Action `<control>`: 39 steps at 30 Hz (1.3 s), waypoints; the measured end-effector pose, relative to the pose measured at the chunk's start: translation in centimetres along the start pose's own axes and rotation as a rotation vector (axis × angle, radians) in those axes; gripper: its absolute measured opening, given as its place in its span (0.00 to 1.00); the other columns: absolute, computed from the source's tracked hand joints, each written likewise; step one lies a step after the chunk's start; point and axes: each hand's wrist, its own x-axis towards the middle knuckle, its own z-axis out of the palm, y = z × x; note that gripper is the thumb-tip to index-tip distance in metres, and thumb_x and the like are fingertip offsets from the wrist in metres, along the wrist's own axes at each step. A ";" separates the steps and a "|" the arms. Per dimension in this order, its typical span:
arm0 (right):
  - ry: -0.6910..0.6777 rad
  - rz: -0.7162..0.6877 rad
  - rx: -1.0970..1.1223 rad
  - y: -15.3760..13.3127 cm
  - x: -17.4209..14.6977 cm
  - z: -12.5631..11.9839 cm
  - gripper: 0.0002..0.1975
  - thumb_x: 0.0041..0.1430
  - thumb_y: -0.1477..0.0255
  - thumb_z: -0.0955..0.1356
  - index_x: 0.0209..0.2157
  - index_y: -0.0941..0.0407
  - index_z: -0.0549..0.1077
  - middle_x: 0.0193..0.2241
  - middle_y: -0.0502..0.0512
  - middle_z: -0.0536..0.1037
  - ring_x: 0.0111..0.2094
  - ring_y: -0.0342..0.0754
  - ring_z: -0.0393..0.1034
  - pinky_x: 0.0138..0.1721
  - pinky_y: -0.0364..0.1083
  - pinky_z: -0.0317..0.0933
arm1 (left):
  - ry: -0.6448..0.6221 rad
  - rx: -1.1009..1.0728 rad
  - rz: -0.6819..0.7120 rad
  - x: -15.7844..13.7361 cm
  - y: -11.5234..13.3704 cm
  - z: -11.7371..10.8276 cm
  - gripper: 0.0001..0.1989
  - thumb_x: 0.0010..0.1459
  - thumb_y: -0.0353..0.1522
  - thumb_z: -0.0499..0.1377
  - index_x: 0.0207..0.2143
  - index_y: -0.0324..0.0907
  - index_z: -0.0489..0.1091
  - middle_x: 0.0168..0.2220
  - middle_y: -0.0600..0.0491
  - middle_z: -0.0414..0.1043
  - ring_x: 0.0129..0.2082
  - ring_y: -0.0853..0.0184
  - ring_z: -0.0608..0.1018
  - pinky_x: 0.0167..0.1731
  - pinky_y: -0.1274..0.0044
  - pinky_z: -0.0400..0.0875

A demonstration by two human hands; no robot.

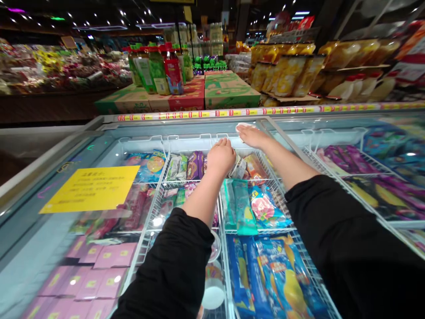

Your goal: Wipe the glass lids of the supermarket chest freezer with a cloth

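My right hand [252, 135] is pressed over a white cloth [239, 127] on the glass lid of a chest freezer, close to the lid's far edge. The cloth shows only around the fingers; the rest is under the hand. To the left and nearer, my left hand [222, 156] rests over the glass with its fingers curled in and no object visible in it. Below the lid, wire baskets hold teal packets [237, 206], a blue packet with a pink picture [265, 206] and large blue packets [275, 270].
A yellow notice [91, 188] lies on the left glass, above pink boxes [99, 266]. A metal frame bar [288, 141] divides the lid on the right. Behind the price strip [199, 114] stand bottles [157, 68] on cartons [229, 86] and jars of yellow fruit [285, 73].
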 end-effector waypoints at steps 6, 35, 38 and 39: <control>-0.044 -0.149 0.186 1.4 -3.4 -0.2 0.33 0.75 0.56 0.53 0.73 0.52 0.62 0.75 0.50 0.57 0.76 0.53 0.48 0.77 0.55 0.39 | 0.017 -0.023 -0.017 -0.1 0.2 0.1 0.23 0.73 0.30 0.50 0.66 0.29 0.68 0.70 0.41 0.67 0.71 0.60 0.69 0.70 0.72 0.61; -0.043 0.199 0.014 -2.8 2.7 -0.7 0.31 0.73 0.67 0.54 0.74 0.53 0.60 0.76 0.53 0.54 0.76 0.59 0.49 0.74 0.67 0.43 | 0.028 0.015 -0.020 -0.1 0.5 0.4 0.24 0.74 0.31 0.51 0.67 0.28 0.66 0.69 0.39 0.67 0.71 0.59 0.69 0.70 0.72 0.61; -0.022 0.058 0.055 -1.7 0.5 -0.5 0.31 0.73 0.65 0.53 0.73 0.50 0.62 0.75 0.50 0.57 0.76 0.57 0.50 0.74 0.67 0.43 | 0.036 0.008 -0.021 -0.2 0.4 0.4 0.24 0.74 0.31 0.51 0.67 0.28 0.66 0.69 0.39 0.67 0.71 0.59 0.69 0.70 0.72 0.61; -0.011 0.032 0.067 -1.1 0.0 -0.4 0.31 0.73 0.64 0.54 0.73 0.49 0.63 0.75 0.50 0.57 0.76 0.57 0.50 0.74 0.67 0.43 | 0.036 0.005 -0.020 -0.2 0.4 0.4 0.24 0.74 0.31 0.50 0.67 0.28 0.66 0.69 0.39 0.67 0.71 0.59 0.69 0.70 0.72 0.61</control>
